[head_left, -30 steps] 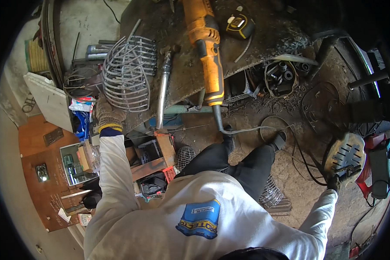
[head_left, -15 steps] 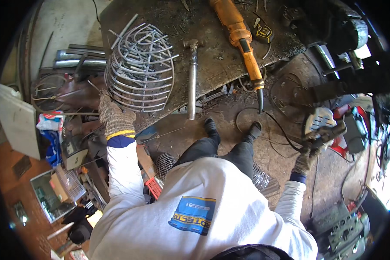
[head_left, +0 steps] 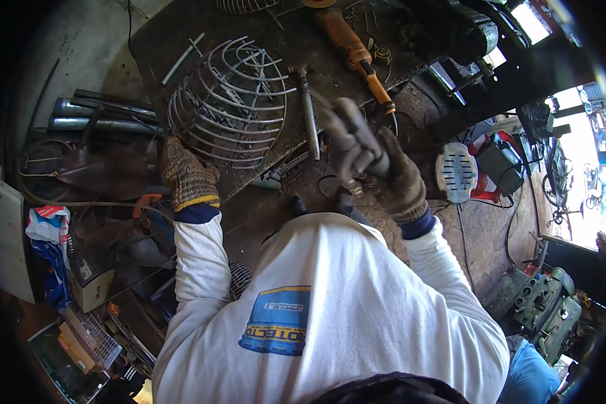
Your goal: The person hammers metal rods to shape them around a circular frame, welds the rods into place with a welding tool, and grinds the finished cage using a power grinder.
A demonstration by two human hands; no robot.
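A dome-shaped cage of bent metal rods [head_left: 232,128] rests on the dark worktable [head_left: 172,30]. My left hand [head_left: 190,176], in a brown knitted glove, is closed at the cage's near left edge; its fingertips are partly hidden. Raised to the right of the cage, my gloved right hand [head_left: 400,178] grips a grey, chunky tool [head_left: 360,145] that looks like a welding electrode holder. Motion blurs this tool, and a thin rod sticks out of it toward the cage. Between the cage and the right hand lies a hammer [head_left: 308,111], its handle reaching over the table edge.
An orange angle grinder [head_left: 347,40] lies across the table, near a tape measure [head_left: 382,54]. A short metal tube [head_left: 183,59] is left of the cage. Thick pipes [head_left: 108,123] lie at the left. A white slotted stool [head_left: 456,174] stands right; machinery [head_left: 545,303] sits lower right.
My right hand has swung with its tool from far right to near the table's edge, beside the hammer. My left hand stays at the cage. The view has shifted.
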